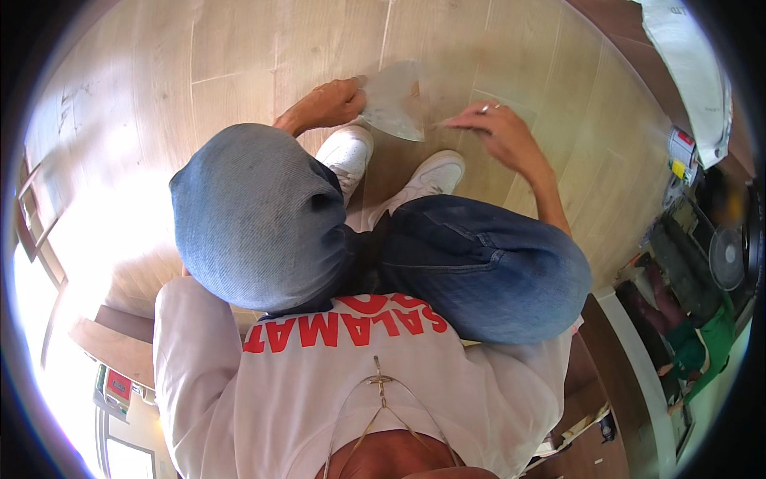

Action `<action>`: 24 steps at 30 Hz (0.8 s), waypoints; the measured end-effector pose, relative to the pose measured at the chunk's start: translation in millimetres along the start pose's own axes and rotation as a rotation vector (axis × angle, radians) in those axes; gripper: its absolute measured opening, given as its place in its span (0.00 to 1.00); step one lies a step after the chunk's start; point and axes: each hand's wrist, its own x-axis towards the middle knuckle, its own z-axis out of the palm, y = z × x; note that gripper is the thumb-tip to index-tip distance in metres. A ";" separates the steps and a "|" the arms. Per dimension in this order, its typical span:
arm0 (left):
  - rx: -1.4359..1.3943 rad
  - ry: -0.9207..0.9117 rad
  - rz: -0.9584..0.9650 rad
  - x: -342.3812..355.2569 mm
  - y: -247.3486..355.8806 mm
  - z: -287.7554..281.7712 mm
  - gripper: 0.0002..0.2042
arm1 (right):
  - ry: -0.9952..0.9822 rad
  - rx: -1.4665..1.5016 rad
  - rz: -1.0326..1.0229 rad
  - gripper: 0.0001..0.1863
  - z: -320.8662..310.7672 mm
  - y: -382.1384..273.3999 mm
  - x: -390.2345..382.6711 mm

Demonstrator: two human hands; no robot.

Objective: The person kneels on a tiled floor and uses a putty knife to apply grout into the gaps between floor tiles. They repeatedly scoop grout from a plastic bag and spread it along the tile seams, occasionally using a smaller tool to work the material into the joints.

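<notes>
My left hand (337,101) is closed on the edge of a clear, thin plastic bag (392,104), held above the floor just beyond my shoes. The bag fans out to the right, and a small brownish patch shows near its far right edge. To the right of the bag is my right hand (504,137), with a ring on one finger. Its thumb and fingers are pinched together, pointing toward the bag. Something thin and pale seems to stick out at the fingertips, too blurred to name. A gap separates this hand from the bag.
I squat on a pale wood-plank floor (239,72), white shoes (431,177) below my hands. Along the right stand a large white sack (692,76), a small can (681,150), dark items and green cloth (712,351). A wooden piece of furniture (116,351) stands at the lower left.
</notes>
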 end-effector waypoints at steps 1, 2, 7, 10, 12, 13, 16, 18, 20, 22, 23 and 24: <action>0.011 -0.047 0.000 1.3 -1.3 -0.9 0.20 | 0.033 0.065 0.041 0.17 -8.3 15.1 -1.0; 0.025 -0.088 -0.007 -0.1 -1.3 -5.1 0.21 | 0.065 0.133 0.073 0.18 -14.3 29.4 1.6; -0.096 -0.366 -0.004 3.3 6.6 6.5 0.16 | 0.323 -0.049 0.230 0.19 -10.0 109.2 12.8; -0.120 -0.424 0.009 -0.5 6.7 13.2 0.14 | 0.394 -0.199 0.209 0.21 8.5 135.9 16.6; -0.138 -0.406 -0.012 -6.9 4.4 12.5 0.13 | 0.415 -0.286 0.186 0.24 21.3 142.0 21.7; -0.136 -0.409 -0.012 -8.1 3.0 11.1 0.13 | 0.417 -0.337 0.181 0.25 28.1 144.4 21.7; -0.124 -0.412 -0.011 -8.1 5.2 8.1 0.13 | 0.428 -0.440 0.170 0.29 46.4 146.8 14.0; -0.120 -0.420 -0.012 -6.8 5.3 8.4 0.13 | 0.416 -0.455 0.161 0.30 49.7 143.5 7.4; -0.124 -0.438 -0.008 -3.6 3.7 10.8 0.13 | 0.387 -0.437 0.152 0.31 45.5 141.4 1.1; -0.120 -0.463 -0.020 -2.1 -1.1 14.5 0.13 | 0.353 -0.318 0.149 0.31 32.7 142.7 3.4; -0.116 -0.479 -0.023 -0.6 1.4 14.8 0.13 | 0.338 -0.259 0.153 0.31 26.1 144.0 2.7; -0.131 -0.483 -0.030 -0.6 3.7 15.6 0.13 | 0.361 -0.255 0.158 0.31 23.2 143.7 4.3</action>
